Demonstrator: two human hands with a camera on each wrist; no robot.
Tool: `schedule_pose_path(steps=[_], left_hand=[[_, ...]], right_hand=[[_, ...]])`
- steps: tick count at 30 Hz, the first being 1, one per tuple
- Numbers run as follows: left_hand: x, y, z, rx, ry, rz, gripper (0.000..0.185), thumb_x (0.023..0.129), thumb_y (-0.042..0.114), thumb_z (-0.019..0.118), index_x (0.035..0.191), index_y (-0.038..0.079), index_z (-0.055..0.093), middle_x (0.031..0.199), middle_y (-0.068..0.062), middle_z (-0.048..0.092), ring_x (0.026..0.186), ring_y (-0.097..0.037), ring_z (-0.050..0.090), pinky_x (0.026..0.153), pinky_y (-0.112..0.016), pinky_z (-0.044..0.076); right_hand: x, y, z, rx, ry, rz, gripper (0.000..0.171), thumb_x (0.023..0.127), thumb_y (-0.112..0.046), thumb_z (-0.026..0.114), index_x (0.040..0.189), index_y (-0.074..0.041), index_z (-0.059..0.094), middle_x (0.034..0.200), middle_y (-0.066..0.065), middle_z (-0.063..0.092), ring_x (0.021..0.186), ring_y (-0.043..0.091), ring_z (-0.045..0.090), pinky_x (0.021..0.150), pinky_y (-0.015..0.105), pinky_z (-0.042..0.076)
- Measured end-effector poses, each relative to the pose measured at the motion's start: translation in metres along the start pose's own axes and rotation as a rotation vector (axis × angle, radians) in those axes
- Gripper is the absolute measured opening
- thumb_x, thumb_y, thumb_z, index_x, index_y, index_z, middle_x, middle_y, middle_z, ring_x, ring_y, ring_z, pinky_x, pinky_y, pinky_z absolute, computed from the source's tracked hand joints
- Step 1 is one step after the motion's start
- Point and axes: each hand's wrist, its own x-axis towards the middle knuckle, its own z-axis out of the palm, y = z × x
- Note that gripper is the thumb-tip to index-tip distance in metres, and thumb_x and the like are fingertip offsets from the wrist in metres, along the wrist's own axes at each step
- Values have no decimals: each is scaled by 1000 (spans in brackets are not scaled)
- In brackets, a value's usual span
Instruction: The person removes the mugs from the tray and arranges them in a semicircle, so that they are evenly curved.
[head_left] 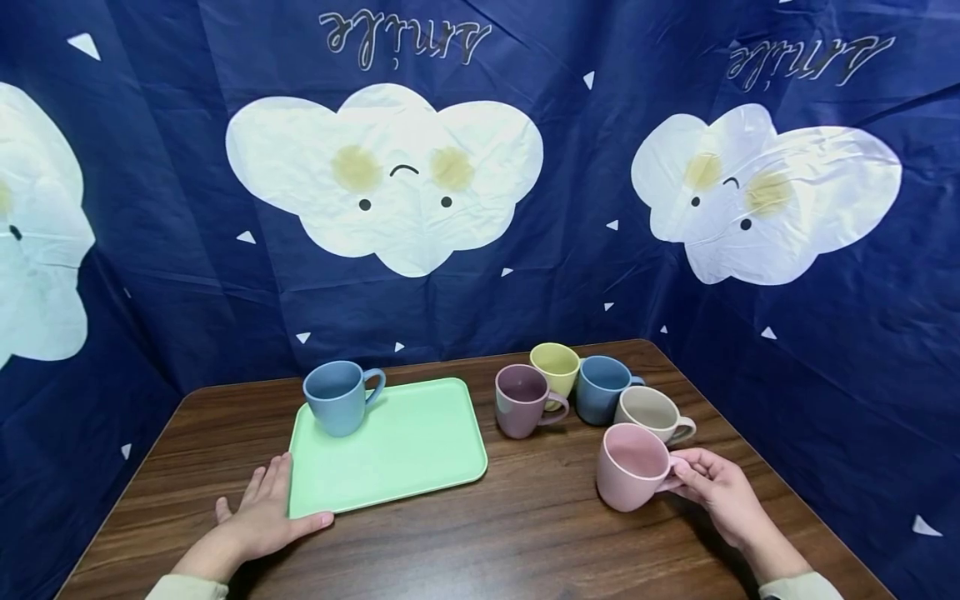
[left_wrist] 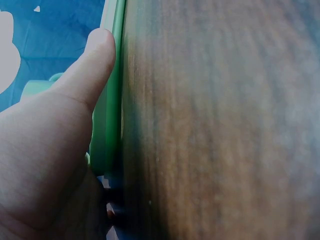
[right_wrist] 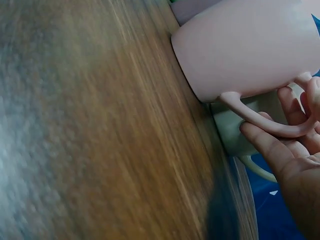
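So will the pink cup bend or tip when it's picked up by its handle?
The pink cup probably won't bend: it looks thick and firmly round. It may tip a little, because its handle sticks out on one side. It might also be slippery, since it looks so smooth.

A brown wood-grain worktop [head_left: 480, 542] fills the near part of the scene. Beyond its far edge and along both sides hangs a creased dark blue cloth [head_left: 570, 292], scattered with small white triangles [head_left: 85, 47]. Upside-down faces with yellowish cheeks mark the far middle cloud [head_left: 405, 237] and the right cloud [head_left: 832, 179]; above each runs inverted "smile" lettering [head_left: 405, 37]. A left cloud [head_left: 41, 175] is partly cut off.
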Motion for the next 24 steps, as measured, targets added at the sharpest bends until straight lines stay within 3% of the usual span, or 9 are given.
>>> schedule_pose_path(steps=[10, 14, 19, 24], left_hand=[[1, -1, 1, 2, 2, 5, 134, 81, 76, 64, 154, -14, -2, 157, -42, -3, 143, -62, -6, 93, -87, -13], [1, -1, 2, 5, 10, 11, 134, 81, 76, 64, 154, -14, -2, 158, -41, -2, 143, -62, -5, 93, -88, -12], [1, -1, 3, 5, 17, 22, 133, 81, 76, 64, 154, -15, -1, 158, -41, -1, 143, -62, -4, 92, -88, -11], [-2, 0, 1, -7, 28, 27, 133, 81, 75, 65, 154, -15, 0, 157, -42, -1, 143, -63, -4, 92, -88, -12]], right_hand=[[1, -7, -4, 8, -51, 91, 26, 105, 5, 44, 115, -3, 67, 107, 8, 75, 92, 19, 74, 85, 36, 59], [3, -19, -10, -27, -50, 126, 30, 106, 4, 43, 115, -8, 69, 109, 2, 74, 97, 14, 73, 84, 33, 59], [17, -44, -20, -105, 66, 58, 27, 106, 2, 44, 105, -5, 70, 100, 2, 76, 90, 14, 75, 75, 31, 61], [54, -76, -29, -214, 176, 37, 18, 105, -4, 52, 97, -3, 68, 89, 2, 75, 78, 14, 74, 66, 30, 61]])
